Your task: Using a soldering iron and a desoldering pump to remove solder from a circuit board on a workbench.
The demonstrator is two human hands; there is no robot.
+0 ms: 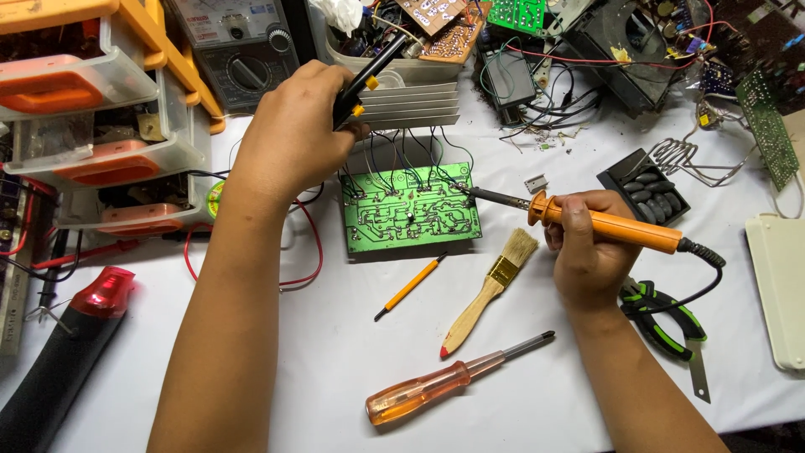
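Note:
A green circuit board (411, 220) lies solder side up on the white table, wired to a ribbed metal heat sink (412, 105) behind it. My right hand (587, 247) grips an orange soldering iron (616, 226), its tip touching the board's upper right corner. My left hand (298, 126) is raised over the board's upper left and holds a black and yellow desoldering pump (369, 75), tilted up toward the back.
Near the front lie a small paintbrush (490, 289), an orange-handled screwdriver (444, 384) and a thin yellow tool (409, 287). Green-handled pliers (662, 323) sit right of my wrist. Orange parts drawers (92, 117) and a multimeter (239, 50) stand back left; scrap boards and wires crowd the back.

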